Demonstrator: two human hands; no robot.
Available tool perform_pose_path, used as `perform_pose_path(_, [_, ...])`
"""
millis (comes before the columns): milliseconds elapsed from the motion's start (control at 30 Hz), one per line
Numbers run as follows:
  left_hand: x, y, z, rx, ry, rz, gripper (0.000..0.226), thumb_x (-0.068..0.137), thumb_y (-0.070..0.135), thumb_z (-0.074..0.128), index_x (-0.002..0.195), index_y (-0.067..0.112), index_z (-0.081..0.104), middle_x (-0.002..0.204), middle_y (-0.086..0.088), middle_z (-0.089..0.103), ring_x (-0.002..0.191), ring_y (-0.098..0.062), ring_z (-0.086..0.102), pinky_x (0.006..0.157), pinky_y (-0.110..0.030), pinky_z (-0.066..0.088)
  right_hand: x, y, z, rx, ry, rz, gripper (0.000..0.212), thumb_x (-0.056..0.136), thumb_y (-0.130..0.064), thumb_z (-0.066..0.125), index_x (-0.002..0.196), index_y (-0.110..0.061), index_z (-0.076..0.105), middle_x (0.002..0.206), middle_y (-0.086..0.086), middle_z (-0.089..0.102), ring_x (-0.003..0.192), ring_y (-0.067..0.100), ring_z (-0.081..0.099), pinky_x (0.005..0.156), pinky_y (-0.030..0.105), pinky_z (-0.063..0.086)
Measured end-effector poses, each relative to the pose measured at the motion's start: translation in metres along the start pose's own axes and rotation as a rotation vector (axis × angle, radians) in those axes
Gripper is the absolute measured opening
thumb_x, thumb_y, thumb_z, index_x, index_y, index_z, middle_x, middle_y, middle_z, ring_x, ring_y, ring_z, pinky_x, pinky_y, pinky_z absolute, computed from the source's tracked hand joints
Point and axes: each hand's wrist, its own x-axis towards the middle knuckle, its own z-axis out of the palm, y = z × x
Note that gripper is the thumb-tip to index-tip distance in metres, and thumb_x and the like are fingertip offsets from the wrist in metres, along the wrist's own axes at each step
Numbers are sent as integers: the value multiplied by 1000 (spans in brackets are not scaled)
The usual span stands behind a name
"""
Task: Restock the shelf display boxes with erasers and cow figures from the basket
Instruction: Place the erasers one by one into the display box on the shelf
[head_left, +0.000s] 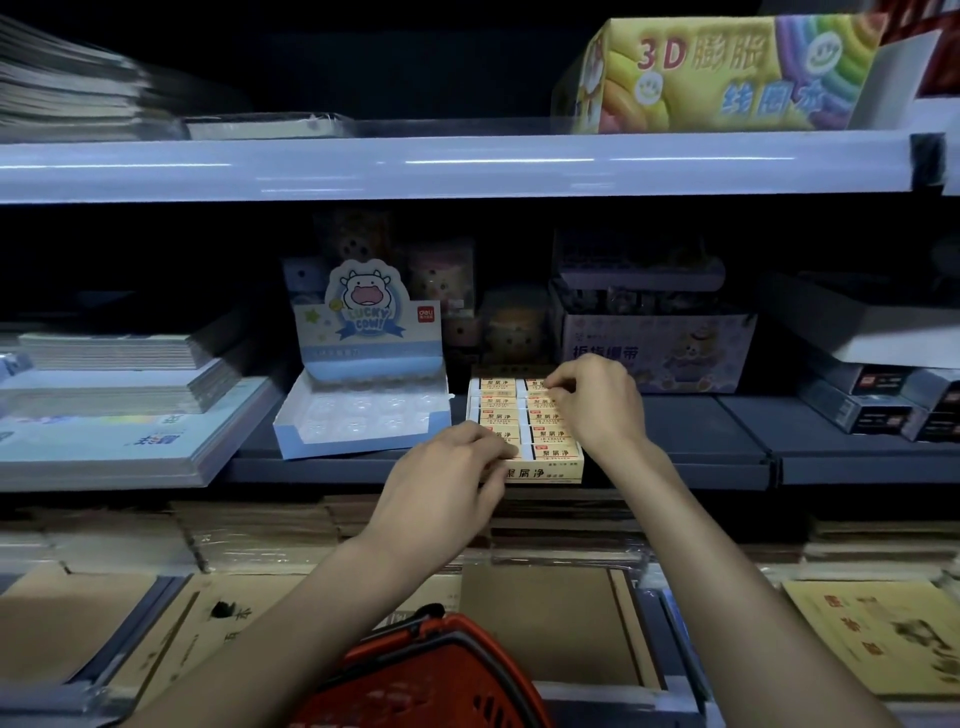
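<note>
A cream eraser display box (545, 472) stands on the middle shelf, packed with two columns of yellow-sleeved erasers (498, 401). My left hand (441, 486) rests on the box's front left corner, fingers curled over an eraser there. Over the right column, my right hand (597, 402) pinches an eraser at the back row. Left of it stands the blue "Lucky Cow" display box (363, 410), whose clear plastic tray holds no figures. The red basket (441, 670) is below, between my forearms; what it contains is hidden.
Stacked notebooks (119, 395) fill the shelf's left side. A bear-printed box (660, 351) sits behind the erasers, and dark boxes (878, 400) lie to the right. A colourful "3D" box (727, 73) stands on the upper shelf. Cardboard-covered pads (872, 634) lie on the lowest level.
</note>
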Motion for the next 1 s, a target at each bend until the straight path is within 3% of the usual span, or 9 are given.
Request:
perform_pose_path(233, [-1, -1, -1, -2, -1, 20, 28, 104, 33, 55, 128, 31, 70, 128, 14, 66, 117, -11, 62, 90, -35, 55, -17, 2, -5, -43, -92, -82, 24, 98, -14, 58, 114, -19, 76, 125, -1, 69, 112, 25, 65, 89, 36, 55])
perform_pose_path(333, [-2, -1, 1, -1, 6, 12, 29, 104, 33, 55, 129, 32, 70, 130, 14, 66, 118, -11, 62, 91, -35, 55, -24, 2, -7, -115, -151, -155, 27, 96, -10, 52, 83, -19, 73, 112, -1, 71, 106, 28, 59, 82, 39, 53])
perform_pose_path(367, [-1, -1, 1, 0, 8, 10, 29, 104, 33, 55, 129, 32, 70, 130, 13, 66, 119, -11, 62, 92, -36, 55, -24, 1, -8, -139, -162, -182, 27, 96, -9, 51, 82, -17, 73, 114, -2, 70, 105, 27, 55, 84, 40, 52])
perform_pose_path(467, [-1, -1, 2, 1, 9, 8, 30, 103, 33, 55, 129, 32, 70, 131, 12, 66, 120, -13, 62, 93, -38, 55, -22, -3, -10, -178, -186, -262, 30, 98, -8, 51, 110, -16, 77, 128, -3, 66, 113, 24, 46, 100, 41, 43])
perform_pose_path(600, [0, -2, 2, 6, 6, 15, 30, 104, 32, 55, 130, 32, 70, 131, 11, 66, 120, -14, 62, 93, -38, 55, -18, -11, -7, -161, -267, -271, 40, 100, -8, 48, 135, -15, 66, 139, -2, 60, 122, 25, 44, 106, 43, 39])
perform_pose_path(867, [1, -3, 4, 17, 15, 30, 30, 104, 31, 55, 129, 30, 71, 131, 10, 67, 122, -15, 61, 93, -40, 54, -16, -15, -3, -179, -332, -241, 49, 99, -6, 45, 143, -21, 60, 148, -5, 53, 124, 26, 42, 104, 44, 37])
perform_pose_path(1000, [1, -3, 5, 49, 39, 52, 28, 103, 29, 58, 127, 28, 72, 126, 8, 71, 117, -18, 64, 94, -42, 54, -24, -16, -8, -69, -311, -192, 41, 99, -7, 47, 132, -18, 69, 140, 3, 62, 129, 28, 44, 108, 45, 41])
